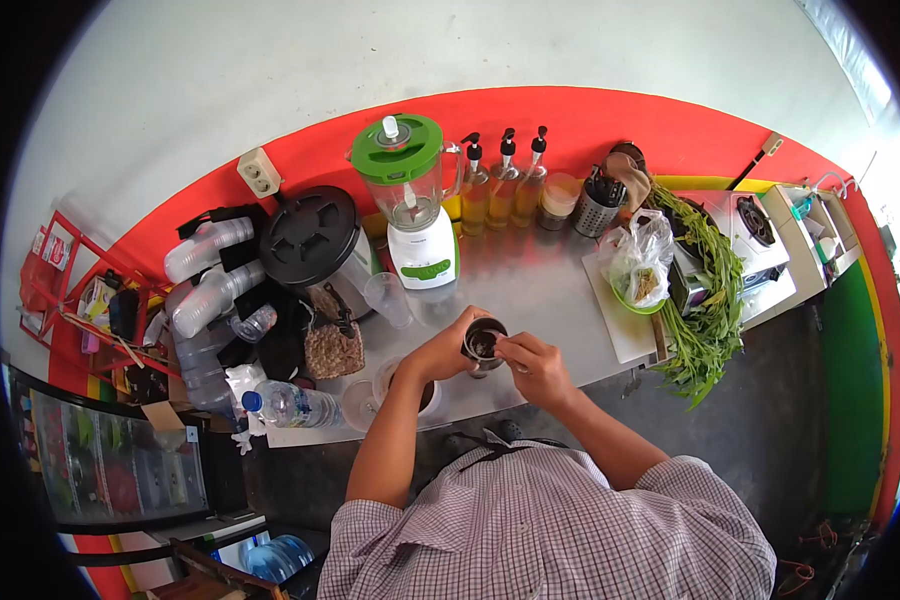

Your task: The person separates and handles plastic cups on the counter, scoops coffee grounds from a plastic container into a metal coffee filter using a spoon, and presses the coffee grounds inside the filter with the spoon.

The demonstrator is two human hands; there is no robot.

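My left hand [440,352] is wrapped around the side of a small dark cup [484,328] above the front of the metal table. The cup's mouth faces up, and something dark shows inside it. My right hand [537,370] has its fingers pinched together at the cup's right rim. What those fingers hold, if anything, is too small to tell. Just left of my left hand stands an open tub [432,398], partly hidden by my forearm. A clear plastic cup [387,297] and a blender [416,220] with a green lid stand beyond my hands.
Pump bottles [500,195] line the wall. A large black-lidded container [315,240], stacked plastic cups [210,250] and a water bottle [292,404] are on the left. At right lie a cutting board [620,335], a plastic bag [638,262], leafy greens [705,320] and a stove [745,235].
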